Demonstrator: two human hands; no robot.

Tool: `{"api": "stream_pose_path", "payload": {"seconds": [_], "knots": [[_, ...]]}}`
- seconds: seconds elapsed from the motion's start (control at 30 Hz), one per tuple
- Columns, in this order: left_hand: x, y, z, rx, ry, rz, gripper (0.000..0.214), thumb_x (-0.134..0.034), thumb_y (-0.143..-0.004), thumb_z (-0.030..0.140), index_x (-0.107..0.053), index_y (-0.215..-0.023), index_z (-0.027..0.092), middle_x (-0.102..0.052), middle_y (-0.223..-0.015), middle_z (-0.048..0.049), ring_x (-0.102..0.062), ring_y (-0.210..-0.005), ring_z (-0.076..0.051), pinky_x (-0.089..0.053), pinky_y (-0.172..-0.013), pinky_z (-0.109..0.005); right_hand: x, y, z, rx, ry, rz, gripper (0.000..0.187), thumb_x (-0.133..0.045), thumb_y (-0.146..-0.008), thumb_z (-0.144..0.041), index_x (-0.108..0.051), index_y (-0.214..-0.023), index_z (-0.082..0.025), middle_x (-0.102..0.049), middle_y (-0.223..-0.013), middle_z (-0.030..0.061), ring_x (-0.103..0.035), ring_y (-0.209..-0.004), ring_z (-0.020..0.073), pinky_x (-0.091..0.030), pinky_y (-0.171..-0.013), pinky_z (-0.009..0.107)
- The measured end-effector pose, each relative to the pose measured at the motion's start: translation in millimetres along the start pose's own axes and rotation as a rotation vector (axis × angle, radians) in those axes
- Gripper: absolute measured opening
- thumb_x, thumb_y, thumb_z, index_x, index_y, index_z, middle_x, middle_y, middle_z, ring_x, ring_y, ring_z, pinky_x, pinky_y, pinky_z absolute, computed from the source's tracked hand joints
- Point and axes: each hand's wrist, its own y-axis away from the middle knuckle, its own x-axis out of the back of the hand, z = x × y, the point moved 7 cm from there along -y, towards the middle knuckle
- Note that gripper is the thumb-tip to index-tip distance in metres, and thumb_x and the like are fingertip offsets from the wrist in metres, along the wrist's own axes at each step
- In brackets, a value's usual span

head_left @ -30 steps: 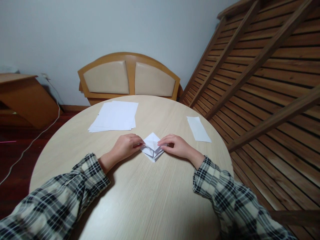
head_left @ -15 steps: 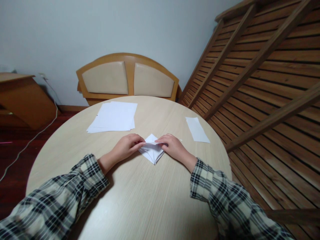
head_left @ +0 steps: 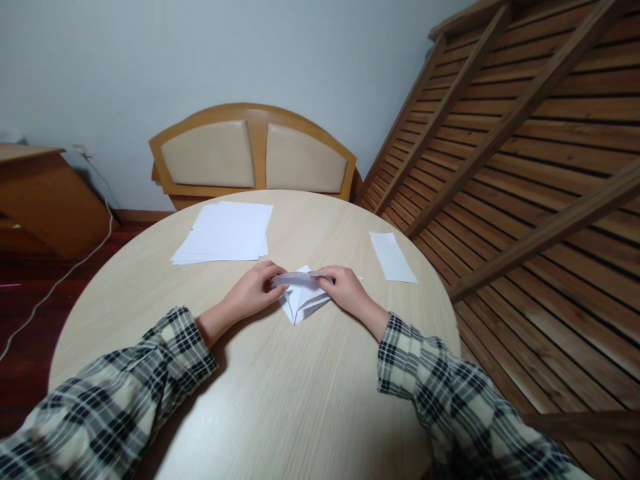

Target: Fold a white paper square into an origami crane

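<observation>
A folded piece of white paper (head_left: 301, 297) rests on the round table between my hands, one pointed corner toward me. Its upper layer is raised and bowed into a curved edge. My left hand (head_left: 254, 289) pinches the left end of that raised layer between thumb and fingers. On the opposite end, my right hand (head_left: 349, 289) grips the same layer, its thumb in front. Some of the folds are covered by my fingers.
A stack of white paper sheets (head_left: 227, 230) lies at the far left of the round wooden table (head_left: 260, 400). To the right is a narrow paper strip (head_left: 393, 257). Beyond the table stands a padded headboard (head_left: 260, 147); a slatted wooden frame (head_left: 525, 153) leans at right.
The paper's upper layer has been lifted and pulled wider into a bowed edge. The near point has shifted slightly left, and my hands have moved a little farther apart.
</observation>
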Motion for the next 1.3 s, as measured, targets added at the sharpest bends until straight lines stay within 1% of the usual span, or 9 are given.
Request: {"api": "stream_pose_path", "payload": {"seconds": [0.1,0.2,0.3,0.43,0.6,0.73,0.93,1.1,1.3], "knots": [[-3.4,-1.7,-2.2,0.042,-0.015,0.033,0.011,-0.058,-0.083,0.024,-0.065,-0.088,0.016,-0.059,-0.083,-0.0047,-0.056,-0.075,-0.019,-0.044,-0.069,-0.032,-0.6,-0.7,0.2,-0.025,0.002,0.027,0.018,-0.058,-0.088,-0.02,-0.073,-0.078,-0.023,-0.072,-0.081,0.0044,-0.063,-0.079,0.0197,-0.044,-0.074,0.035],[-6.9,-3.5,-6.3,0.098,-0.004,0.059,0.011,-0.057,-0.084,0.024,-0.064,-0.081,0.016,-0.058,-0.077,-0.0038,-0.053,-0.07,-0.018,-0.04,-0.065,-0.031,-1.3,-1.4,5.5,-0.093,-0.034,0.054,0.027,-0.059,-0.09,-0.034,-0.069,-0.069,-0.02,-0.064,-0.067,0.002,-0.057,-0.066,0.0169,-0.039,-0.062,0.03],[-9.4,-5.5,-10.5,0.146,0.004,0.069,0.021,-0.057,-0.087,0.028,-0.061,-0.07,0.017,-0.058,-0.07,-0.0029,-0.051,-0.064,-0.016,-0.037,-0.062,-0.03,-0.5,-1.8,10.1,-0.147,-0.079,0.104,0.031,-0.059,-0.089,-0.04,-0.066,-0.068,-0.019,-0.061,-0.063,0.0001,-0.054,-0.061,0.0147,-0.034,-0.057,0.028],[-10.2,-8.7,-12.3,0.203,-0.021,0.089,0.03,-0.059,-0.087,0.028,-0.055,-0.059,0.018,-0.056,-0.063,-0.0015,-0.048,-0.059,-0.015,-0.033,-0.059,-0.03,0.2,-1.8,8.5,-0.176,-0.016,0.161,0.037,-0.054,-0.091,-0.041,-0.06,-0.062,-0.019,-0.058,-0.06,0.0,-0.053,-0.06,0.0137,-0.032,-0.056,0.028],[-9.8,-13.2,-5.2,0.22,-0.026,0.111,0.041,-0.055,-0.089,0.034,-0.047,-0.052,0.019,-0.049,-0.056,0.0001,-0.043,-0.054,-0.014,-0.027,-0.055,-0.03,1.2,0.0,5.7,-0.258,0.119,0.187,0.033,-0.053,-0.092,-0.042,-0.067,-0.072,-0.021,-0.067,-0.07,0.0032,-0.059,-0.067,0.016,-0.033,-0.057,0.028],[-7.9,-15.0,-0.9,0.219,-0.023,0.125,0.04,-0.053,-0.09,0.034,-0.05,-0.053,0.019,-0.049,-0.054,-0.0004,-0.043,-0.053,-0.014,-0.026,-0.055,-0.031,0.6,0.6,4.4,-0.271,0.147,0.176,0.03,-0.053,-0.092,-0.042,-0.071,-0.078,-0.022,-0.071,-0.076,0.0045,-0.062,-0.07,0.0173,-0.034,-0.057,0.028],[-5.7,-17.9,1.5,0.191,-0.026,0.165,0.035,-0.057,-0.086,0.029,-0.055,-0.053,0.019,-0.053,-0.056,-0.0032,-0.044,-0.054,-0.016,-0.027,-0.056,-0.032,-1.0,-1.0,-2.3,-0.237,0.125,0.212,0.032,-0.052,-0.093,-0.041,-0.072,-0.078,-0.021,-0.072,-0.077,0.0063,-0.063,-0.071,0.0185,-0.037,-0.059,0.029],[-8.1,-20.5,1.2,0.193,-0.072,0.168,0.028,-0.057,-0.084,0.026,-0.059,-0.058,0.019,-0.057,-0.061,-0.005,-0.045,-0.056,-0.017,-0.028,-0.057,-0.032,-3.4,-4.7,-5.4,-0.21,0.034,0.276,0.033,-0.05,-0.094,-0.04,-0.072,-0.081,-0.021,-0.072,-0.077,0.0051,-0.063,-0.07,0.0184,-0.039,-0.06,0.029],[-9.5,-21.1,2.2,0.243,-0.107,0.127,0.033,-0.054,-0.087,0.028,-0.056,-0.056,0.019,-0.053,-0.054,-0.002,-0.042,-0.05,-0.015,-0.025,-0.053,-0.03,-6.3,-7.9,1.7,-0.203,-0.032,0.326,0.025,-0.052,-0.094,-0.036,-0.074,-0.093,-0.022,-0.076,-0.093,0.0051,-0.068,-0.083,0.0202,-0.047,-0.071,0.03]]}}
